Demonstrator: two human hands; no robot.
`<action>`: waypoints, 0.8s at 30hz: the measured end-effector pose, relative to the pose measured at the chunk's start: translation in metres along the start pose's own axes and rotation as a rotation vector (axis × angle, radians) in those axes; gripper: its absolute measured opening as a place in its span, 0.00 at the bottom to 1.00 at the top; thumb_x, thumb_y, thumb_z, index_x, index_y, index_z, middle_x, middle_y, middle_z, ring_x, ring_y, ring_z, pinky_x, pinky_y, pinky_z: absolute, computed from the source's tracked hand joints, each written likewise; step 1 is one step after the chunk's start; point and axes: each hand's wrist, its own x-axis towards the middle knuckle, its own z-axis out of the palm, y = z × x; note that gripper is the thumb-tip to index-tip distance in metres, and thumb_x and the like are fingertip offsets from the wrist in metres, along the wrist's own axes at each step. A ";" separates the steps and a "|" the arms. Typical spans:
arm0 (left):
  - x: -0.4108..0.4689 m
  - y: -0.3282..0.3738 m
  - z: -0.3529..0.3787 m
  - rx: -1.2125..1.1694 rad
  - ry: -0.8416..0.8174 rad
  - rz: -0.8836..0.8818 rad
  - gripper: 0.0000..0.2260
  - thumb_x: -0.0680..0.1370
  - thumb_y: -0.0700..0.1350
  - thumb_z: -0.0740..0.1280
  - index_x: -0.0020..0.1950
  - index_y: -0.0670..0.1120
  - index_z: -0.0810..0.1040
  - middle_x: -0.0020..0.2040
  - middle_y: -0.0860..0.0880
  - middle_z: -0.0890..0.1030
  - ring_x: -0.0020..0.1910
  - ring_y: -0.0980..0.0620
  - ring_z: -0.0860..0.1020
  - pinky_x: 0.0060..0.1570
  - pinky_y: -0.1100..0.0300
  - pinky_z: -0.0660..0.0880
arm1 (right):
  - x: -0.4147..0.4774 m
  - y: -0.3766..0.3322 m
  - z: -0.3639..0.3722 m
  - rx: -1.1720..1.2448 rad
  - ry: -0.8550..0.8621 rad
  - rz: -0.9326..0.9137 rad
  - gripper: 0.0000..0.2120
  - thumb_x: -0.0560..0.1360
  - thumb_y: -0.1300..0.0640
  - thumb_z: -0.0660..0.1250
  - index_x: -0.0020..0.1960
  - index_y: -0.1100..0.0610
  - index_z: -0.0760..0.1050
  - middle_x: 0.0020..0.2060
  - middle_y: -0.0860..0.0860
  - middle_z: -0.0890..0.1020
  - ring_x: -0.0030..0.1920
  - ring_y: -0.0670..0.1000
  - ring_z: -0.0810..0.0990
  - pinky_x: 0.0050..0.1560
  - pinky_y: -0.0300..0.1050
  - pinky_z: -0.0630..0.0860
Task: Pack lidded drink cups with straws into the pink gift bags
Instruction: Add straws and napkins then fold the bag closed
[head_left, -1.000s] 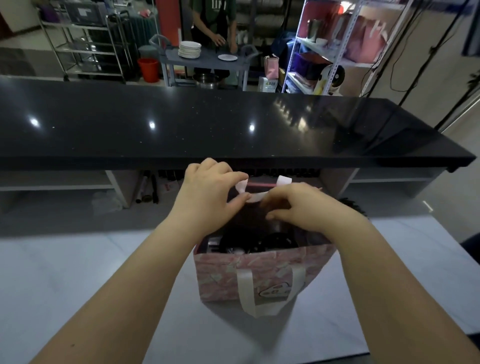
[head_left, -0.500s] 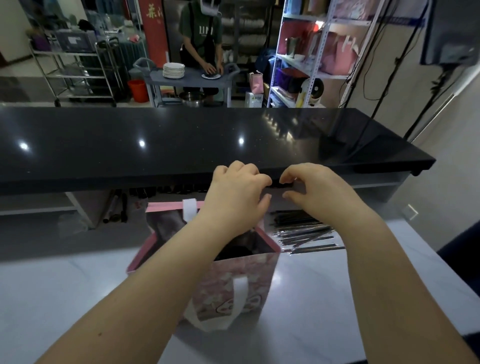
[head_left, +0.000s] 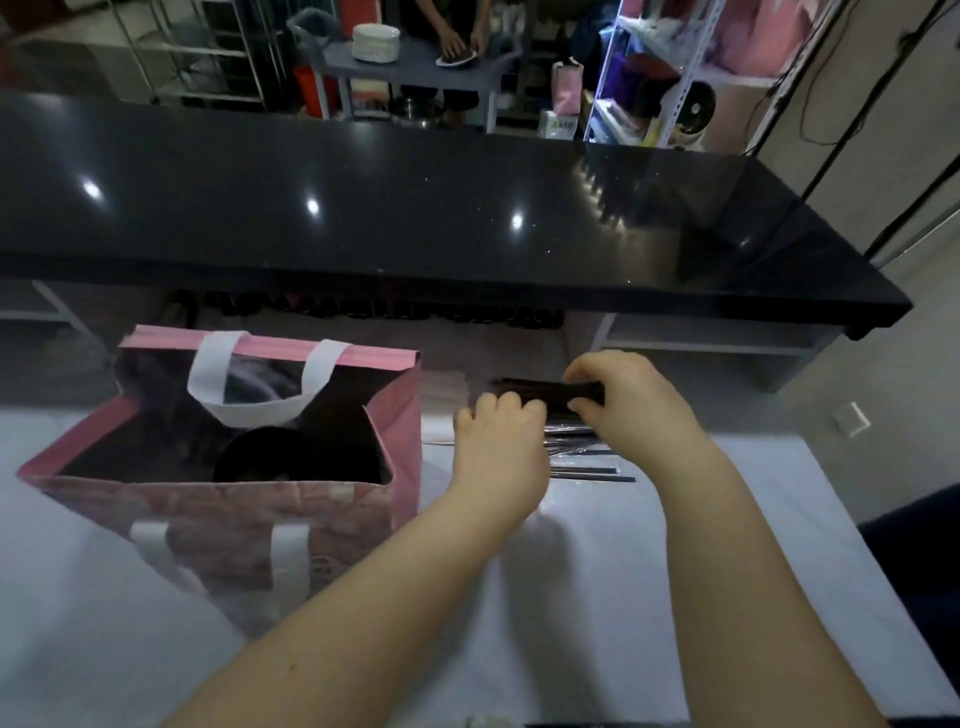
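On the white table (head_left: 623, 597), left side: pink gift bag (head_left: 400, 415) stands open, white handles up, dark lidded cups (head_left: 254, 457) inside. Just right of the bag lies a loose pile of black straws (head_left: 587, 470). Right hand (head_left: 634, 400) grips a bundle of straws (head_left: 545, 389) above the pile. Left hand (head_left: 501, 447) sits beside it, fingers curled over the pile; whether it holds anything cannot be told. Black counter (head_left: 415, 208) behind.

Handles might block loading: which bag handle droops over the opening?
The far handle: its white loop sags inside the pink bag's mouth; the near handle hangs outside down the front.
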 end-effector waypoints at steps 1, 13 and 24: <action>0.003 -0.003 0.014 0.002 -0.028 -0.039 0.14 0.77 0.42 0.61 0.62 0.50 0.72 0.58 0.48 0.74 0.60 0.44 0.70 0.55 0.50 0.65 | 0.001 0.005 0.009 0.011 -0.037 -0.009 0.12 0.73 0.59 0.71 0.55 0.50 0.78 0.52 0.47 0.79 0.56 0.52 0.73 0.54 0.52 0.74; 0.002 -0.083 0.070 0.099 0.012 -0.271 0.20 0.73 0.43 0.63 0.65 0.51 0.74 0.61 0.50 0.76 0.62 0.45 0.69 0.59 0.53 0.62 | 0.036 0.011 0.110 0.193 -0.287 -0.180 0.13 0.74 0.61 0.67 0.57 0.53 0.78 0.53 0.49 0.80 0.57 0.53 0.73 0.56 0.52 0.73; 0.020 -0.107 0.077 -0.030 0.100 -0.300 0.19 0.67 0.35 0.70 0.58 0.44 0.81 0.55 0.45 0.81 0.56 0.40 0.76 0.54 0.47 0.69 | 0.121 -0.032 0.188 -0.009 -0.291 -0.051 0.16 0.77 0.53 0.64 0.64 0.53 0.74 0.64 0.55 0.73 0.67 0.61 0.64 0.65 0.54 0.64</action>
